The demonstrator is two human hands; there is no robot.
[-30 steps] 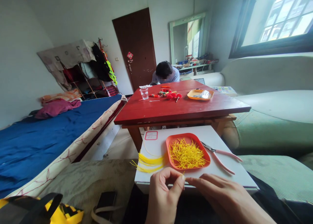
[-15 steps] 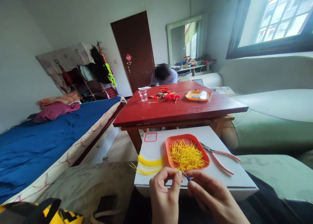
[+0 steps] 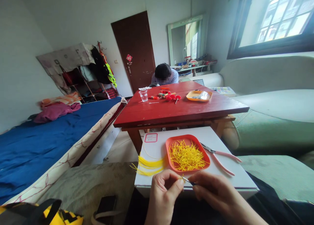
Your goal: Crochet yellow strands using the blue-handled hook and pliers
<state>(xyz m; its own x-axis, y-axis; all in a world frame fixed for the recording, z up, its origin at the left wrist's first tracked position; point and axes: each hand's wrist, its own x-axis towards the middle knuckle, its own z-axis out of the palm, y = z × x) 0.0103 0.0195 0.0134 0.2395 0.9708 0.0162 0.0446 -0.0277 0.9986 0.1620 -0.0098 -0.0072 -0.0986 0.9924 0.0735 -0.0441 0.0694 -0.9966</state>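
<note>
Far left, there's the blue bed (image 3: 61, 120), and next a clear cup (image 3: 143, 95) stands on the red table (image 3: 137, 115). Nearer, long yellow strands (image 3: 150, 163) lie across the left side of the white box (image 3: 157, 148). Now the left hand (image 3: 164, 190): thumb and forefinger pinch a tiny yellow piece (image 3: 183, 176), right in front of the orange-red tray (image 3: 167, 149), which holds a loose heap of short yellow pieces (image 3: 187, 155). A slim tool (image 3: 188, 181) points leftward, tip right at that piece; whether it grips it, I can't tell. Its dark end sits pinched in the right hand (image 3: 213, 189), fingers bent together. And over to the right, pink-handled pliers (image 3: 220, 158) lie on the box, handles apart, their nose just beside the tray.
</note>
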